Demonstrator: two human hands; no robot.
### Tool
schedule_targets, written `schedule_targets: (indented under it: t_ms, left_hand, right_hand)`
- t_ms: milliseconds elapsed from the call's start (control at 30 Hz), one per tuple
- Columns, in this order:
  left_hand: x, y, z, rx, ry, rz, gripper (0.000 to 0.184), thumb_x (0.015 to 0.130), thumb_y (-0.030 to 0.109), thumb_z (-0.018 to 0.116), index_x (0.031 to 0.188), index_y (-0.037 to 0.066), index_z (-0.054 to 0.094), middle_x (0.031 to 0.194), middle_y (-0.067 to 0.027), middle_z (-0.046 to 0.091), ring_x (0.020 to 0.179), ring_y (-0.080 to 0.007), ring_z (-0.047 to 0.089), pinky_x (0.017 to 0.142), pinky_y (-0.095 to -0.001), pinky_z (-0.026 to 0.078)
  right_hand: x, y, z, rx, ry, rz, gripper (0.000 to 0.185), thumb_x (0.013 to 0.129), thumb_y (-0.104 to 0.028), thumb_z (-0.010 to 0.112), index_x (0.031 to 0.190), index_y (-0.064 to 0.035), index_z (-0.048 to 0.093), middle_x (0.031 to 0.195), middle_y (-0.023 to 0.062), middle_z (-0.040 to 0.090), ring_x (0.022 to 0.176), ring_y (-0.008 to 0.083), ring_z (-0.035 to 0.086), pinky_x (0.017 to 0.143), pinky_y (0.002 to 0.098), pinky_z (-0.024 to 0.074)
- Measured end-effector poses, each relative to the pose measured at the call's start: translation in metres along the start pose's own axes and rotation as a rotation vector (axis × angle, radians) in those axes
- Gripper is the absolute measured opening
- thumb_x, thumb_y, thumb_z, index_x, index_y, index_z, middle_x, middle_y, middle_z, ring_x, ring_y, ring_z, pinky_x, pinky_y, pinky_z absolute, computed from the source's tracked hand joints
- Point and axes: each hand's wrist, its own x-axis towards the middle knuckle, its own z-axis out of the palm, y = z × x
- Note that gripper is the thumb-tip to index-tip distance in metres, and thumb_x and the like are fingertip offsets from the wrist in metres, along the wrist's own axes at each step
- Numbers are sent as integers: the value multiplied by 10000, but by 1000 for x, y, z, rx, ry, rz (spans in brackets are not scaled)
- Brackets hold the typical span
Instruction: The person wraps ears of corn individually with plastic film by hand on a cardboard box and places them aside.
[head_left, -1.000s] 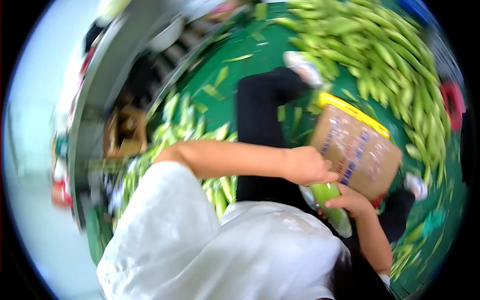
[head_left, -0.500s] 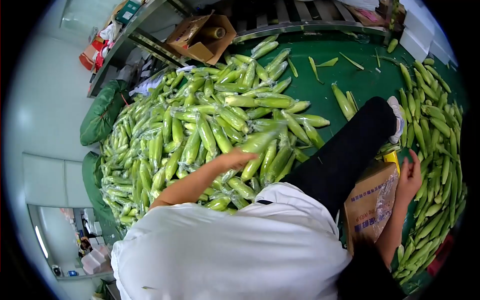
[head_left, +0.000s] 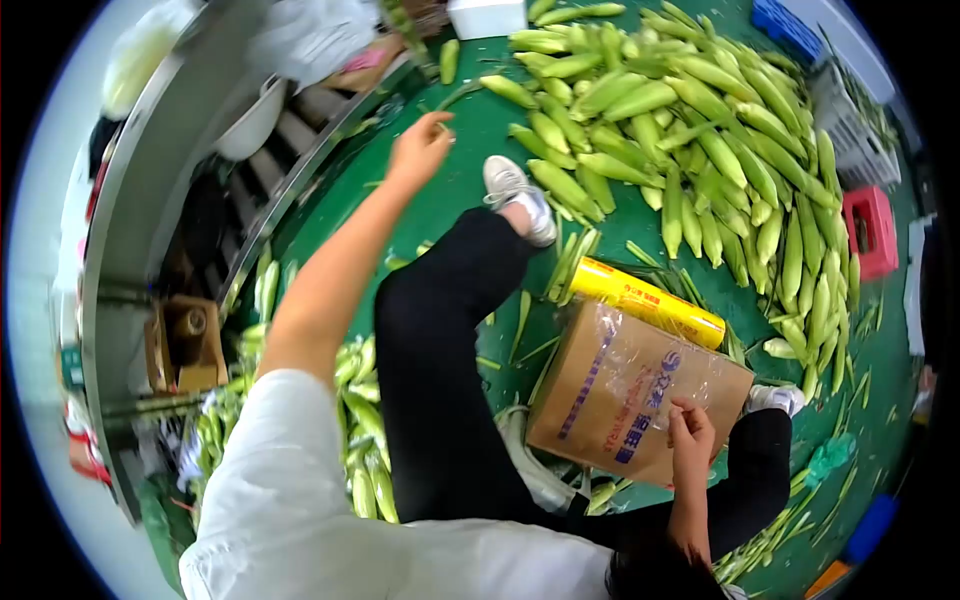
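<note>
My left hand (head_left: 420, 152) is stretched out over the green floor, its fingers loosely bent and apart with nothing seen between them. Just beyond it lies a husked stalk end of an ear of corn (head_left: 508, 92), at the edge of a large pile of unwrapped corn (head_left: 720, 150). Over a brown cardboard box (head_left: 620, 400), my right hand (head_left: 690, 425) has its fingers pinched on the clear plastic film spread across the top. A yellow roll (head_left: 650, 302) lies along the box's far edge.
Wrapped corn (head_left: 365, 420) lies left of my black-trousered leg (head_left: 440, 370). A metal shelf (head_left: 180, 190) stands left, with an open carton (head_left: 195, 345). A red stool (head_left: 872, 232) and grey crate (head_left: 855, 130) stand right. Loose husks litter the floor.
The view has turned from the wrapped pile back to the box and unwrapped corn. My left hand has let go of an ear and reached forward. My right hand has moved onto the box, fingers closed.
</note>
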Motion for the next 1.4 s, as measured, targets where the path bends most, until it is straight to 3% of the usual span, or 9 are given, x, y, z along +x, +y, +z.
schedule_targets:
  t_ms: [167, 500, 633, 700, 900, 1033, 1167, 1300, 1400]
  left_hand:
    - [96, -35, 335, -599, -368, -1184, 534, 988, 443, 474, 1326, 36, 544, 1095, -195, 702, 955, -342, 683, 788, -508, 550]
    - [52, -110, 419, -488, -10, -1277, 690, 862, 409, 770, 1356, 17, 490, 1292, -189, 582, 1020, -354, 636, 816, -502, 564]
    - [-4, 25, 355, -722, 529, -822, 703, 852, 277, 804, 1381, 20, 418, 1295, -166, 568, 1053, -323, 613, 863, -440, 559]
    - [-33, 63, 329, -819, 358, -287, 677, 890, 270, 763, 1394, 19, 389, 1274, -161, 575, 1056, -289, 611, 870, -400, 547]
    - [-184, 233, 271, -381, -506, 212, 624, 807, 233, 821, 1338, 59, 545, 1242, -118, 622, 1103, -225, 599, 948, -344, 489]
    - [-248, 230, 266, -137, -852, 249, 547, 743, 233, 848, 1215, 85, 616, 1145, -126, 667, 1115, -303, 627, 964, -381, 490]
    - [-255, 202, 255, -21, -816, 573, 608, 718, 226, 849, 1272, 96, 632, 1296, -126, 597, 1210, -352, 550, 1024, -437, 446]
    - [-271, 205, 275, 2, -804, 641, 617, 777, 202, 791, 1350, 102, 585, 1352, -133, 560, 1286, -345, 492, 1083, -478, 370]
    - [-282, 208, 269, -40, -506, 782, 561, 796, 160, 727, 1322, 64, 557, 1326, -146, 559, 1250, -351, 497, 1039, -467, 382]
  right_hand:
    - [26, -21, -1, -102, -58, 38, 214, 921, -8, 655, 1133, -2, 681, 840, -42, 579, 746, 38, 531, 657, 187, 421]
    - [17, 80, -99, 123, 227, 236, 319, 965, -142, 624, 1249, 4, 608, 1114, 86, 632, 976, 202, 612, 842, 318, 502]
    - [27, 41, -114, -131, 535, 143, 411, 958, -243, 638, 1265, 24, 582, 1157, 160, 635, 1053, 286, 621, 880, 398, 521]
    - [24, 57, -116, -384, 597, 142, 464, 954, -294, 646, 1274, 34, 570, 1179, 197, 637, 1092, 328, 626, 899, 438, 530]
    - [21, 101, -71, -981, 521, 151, 466, 904, -428, 672, 1105, -13, 603, 1074, 192, 656, 1014, 380, 637, 817, 478, 529]
    - [18, 147, -66, -909, 325, 14, 311, 946, -360, 617, 908, -54, 646, 882, 126, 692, 866, 321, 680, 772, 456, 530]
    - [-7, 115, -106, 316, 361, 22, 200, 965, -179, 588, 835, -31, 623, 877, 28, 650, 858, 174, 616, 798, 324, 490]
    - [36, 59, -31, -327, 480, -737, 166, 871, -113, 671, 790, -4, 575, 1089, 89, 649, 1038, 254, 609, 915, 381, 476]
    - [68, 65, 0, -628, 167, -670, 261, 830, -245, 737, 990, -65, 635, 1242, 137, 613, 1189, 336, 538, 1061, 461, 392]
